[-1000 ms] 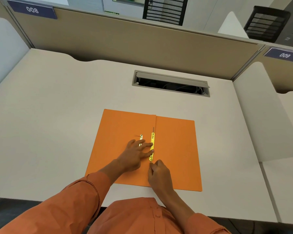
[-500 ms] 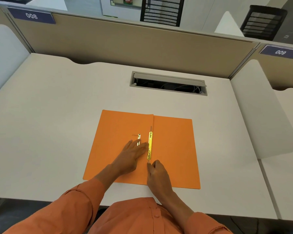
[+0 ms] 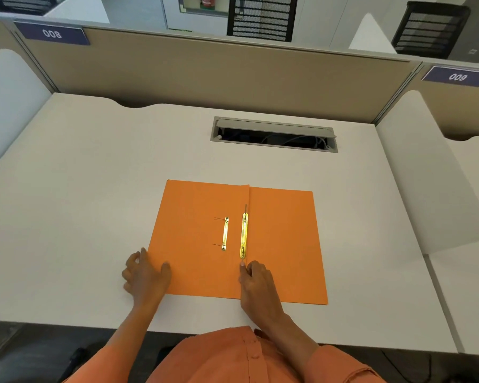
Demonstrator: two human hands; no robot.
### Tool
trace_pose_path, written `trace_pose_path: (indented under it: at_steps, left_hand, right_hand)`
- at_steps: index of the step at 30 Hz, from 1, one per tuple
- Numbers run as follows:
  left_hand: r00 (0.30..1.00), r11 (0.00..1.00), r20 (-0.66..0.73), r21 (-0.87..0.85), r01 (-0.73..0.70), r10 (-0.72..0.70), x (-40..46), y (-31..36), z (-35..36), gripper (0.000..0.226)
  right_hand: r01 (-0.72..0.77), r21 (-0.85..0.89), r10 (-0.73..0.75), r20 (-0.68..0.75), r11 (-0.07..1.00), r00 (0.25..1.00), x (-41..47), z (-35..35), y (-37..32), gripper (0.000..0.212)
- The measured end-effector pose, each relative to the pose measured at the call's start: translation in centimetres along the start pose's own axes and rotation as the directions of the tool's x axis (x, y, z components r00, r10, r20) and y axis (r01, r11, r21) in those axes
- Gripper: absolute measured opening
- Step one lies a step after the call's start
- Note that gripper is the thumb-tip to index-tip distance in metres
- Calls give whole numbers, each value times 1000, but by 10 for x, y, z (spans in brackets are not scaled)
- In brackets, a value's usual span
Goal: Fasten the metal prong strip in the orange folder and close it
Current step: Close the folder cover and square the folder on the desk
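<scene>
One orange paper folder point(image 3: 284, 244), two gold metal strips point(image 3: 225, 234); right hand point(image 3: 257, 283) pinches longer strip point(image 3: 244, 235) at its 6 o'clock tip; left hand point(image 3: 145, 275) at 8 o'clock edge, grip unclear.

We find the folder point(image 3: 282, 244) lying open on the near middle of the desk point(image 3: 94, 189), its spine running near to far. The long metal strip point(image 3: 244, 234) lies along that spine, and the short strip point(image 3: 225, 234) lies just left of it on the left leaf. Our left hand point(image 3: 145, 275) grips the left leaf's outer edge near its near corner. Our right hand point(image 3: 256, 283) pinches the long strip's near end. Beyond the folder a cable hatch point(image 3: 271, 125) is sunk in the desk, the partition point(image 3: 205, 73) behind it, side dividers point(image 3: 9, 87) left and right
</scene>
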State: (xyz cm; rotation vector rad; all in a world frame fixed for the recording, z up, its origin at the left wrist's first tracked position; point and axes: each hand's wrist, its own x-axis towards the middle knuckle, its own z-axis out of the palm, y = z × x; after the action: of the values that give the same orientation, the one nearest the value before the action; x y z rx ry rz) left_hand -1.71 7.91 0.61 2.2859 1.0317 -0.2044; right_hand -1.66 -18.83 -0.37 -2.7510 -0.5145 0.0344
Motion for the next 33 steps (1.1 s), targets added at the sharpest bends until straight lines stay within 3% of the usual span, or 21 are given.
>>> trace_pose_path:
  at_steps: [6, 10, 13, 19, 25, 33]
  left_hand:
    - [997, 980, -18, -183, 73, -77, 11, 2, -12, 72]
    - [994, 927, 17, -358, 110, -111, 18, 0, -21, 44]
    - [988, 900, 85, -410, 150, -126, 19, 2, -27, 55]
    - [989, 877, 98, -458, 144, -111, 16, 8, -37, 46]
    - [995, 864, 78, -496, 87, -55, 15, 15, -63, 15]
    - [987, 803, 96, -595, -44, 125, -8, 48, -98, 17]
  right_hand:
    - [8, 13, -9, 13, 1000, 1000, -2, 0, 0, 41]
    - [6, 19, -7, 17, 1000, 1000, -3, -1, -1, 43]
    - [12, 17, -12, 24, 1000, 1000, -4, -2, 0, 42]
    - [14, 13, -14, 12, 1000, 1000, -3, -1, 2, 39]
    - [18, 14, -18, 11, 1000, 1000, -4, 0, 4, 40]
    - [24, 94, -25, 10, 995, 1000, -3, -1, 9, 36]
